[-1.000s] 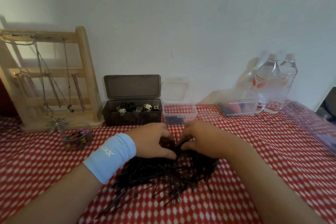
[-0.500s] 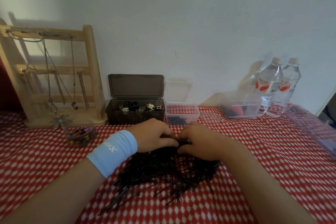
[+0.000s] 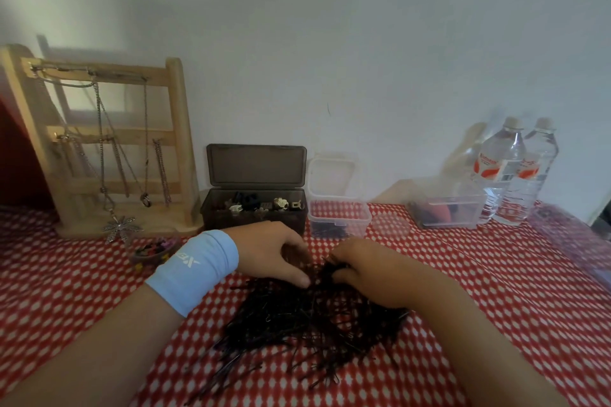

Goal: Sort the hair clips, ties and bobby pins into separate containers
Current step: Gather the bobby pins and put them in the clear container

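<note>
Red-and-white tablecloth [image 3: 496, 291] carries a heap of bobby pins [image 3: 297, 317] near its front edge. Left hand [image 3: 267, 254], fingers curled, touches the heap; right hand [image 3: 370, 271] pinches a dark clump.

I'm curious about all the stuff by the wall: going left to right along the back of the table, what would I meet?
Wooden jewellery stand → dark open box of hair clips → small clear container with bobby pins → clear tub → two water bottles.

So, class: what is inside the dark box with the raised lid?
The dark box holds small hair clips, black and cream ones showing at the top. Its tinted walls hide whatever lies deeper, so the count stays unknown.
</note>
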A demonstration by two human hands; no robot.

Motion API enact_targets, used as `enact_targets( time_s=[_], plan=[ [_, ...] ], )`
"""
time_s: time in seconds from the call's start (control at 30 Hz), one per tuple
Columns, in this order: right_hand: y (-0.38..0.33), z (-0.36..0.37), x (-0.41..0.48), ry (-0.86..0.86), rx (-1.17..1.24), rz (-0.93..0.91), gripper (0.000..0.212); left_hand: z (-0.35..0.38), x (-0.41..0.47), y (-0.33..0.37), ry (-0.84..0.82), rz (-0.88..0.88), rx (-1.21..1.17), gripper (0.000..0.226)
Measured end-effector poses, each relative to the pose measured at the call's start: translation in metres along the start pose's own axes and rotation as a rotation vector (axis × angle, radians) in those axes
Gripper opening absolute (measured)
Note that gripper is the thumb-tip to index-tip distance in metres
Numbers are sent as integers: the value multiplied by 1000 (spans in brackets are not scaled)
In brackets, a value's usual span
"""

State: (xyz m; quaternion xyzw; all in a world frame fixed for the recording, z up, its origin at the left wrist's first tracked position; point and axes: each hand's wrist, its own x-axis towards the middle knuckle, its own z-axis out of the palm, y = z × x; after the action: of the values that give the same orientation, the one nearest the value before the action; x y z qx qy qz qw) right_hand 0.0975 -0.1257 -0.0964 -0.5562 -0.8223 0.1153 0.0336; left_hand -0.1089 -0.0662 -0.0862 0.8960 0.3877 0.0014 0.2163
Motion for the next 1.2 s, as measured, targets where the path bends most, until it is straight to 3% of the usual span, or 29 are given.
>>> enact_targets(
  time_s=[0.13, 0.33, 0.47, 0.6, 0.7, 0.8, 0.97, 1.1, 1.2],
  plan=[
    [2, -5, -9, 78, 165, 34, 15, -1, 0, -1, -26, 24, -16, 33],
    [5, -5, -8, 224, 448, 80, 18, -5, 0, 1, 95, 84, -108, 16],
    [5, 4, -2, 233, 962, 140, 25, -8, 0, -2, 156, 69, -157, 24],
    [-1, 5, 2, 258, 1377, 230, 35, -5, 3, 2, 361, 81, -255, 25],
    [5, 4, 4, 208, 1457, 252, 42, -1, 3, 10, 442, 101, -290, 27],
    [10, -2, 0, 114, 1623, 114, 18, 4, 4, 14, 490, 112, -302, 30],
    [15, -3, -2, 88, 1762, -60, 33, 9, 7, 18, 585, 149, -351, 31],
    [16, 3, 0, 107, 1695, -88, 32, 11, 8, 23, 614, 201, -420, 41],
    [10, 5, 2, 82, 1554, -137, 29, 12, 7, 30, 539, 282, -541, 50]
  ],
)
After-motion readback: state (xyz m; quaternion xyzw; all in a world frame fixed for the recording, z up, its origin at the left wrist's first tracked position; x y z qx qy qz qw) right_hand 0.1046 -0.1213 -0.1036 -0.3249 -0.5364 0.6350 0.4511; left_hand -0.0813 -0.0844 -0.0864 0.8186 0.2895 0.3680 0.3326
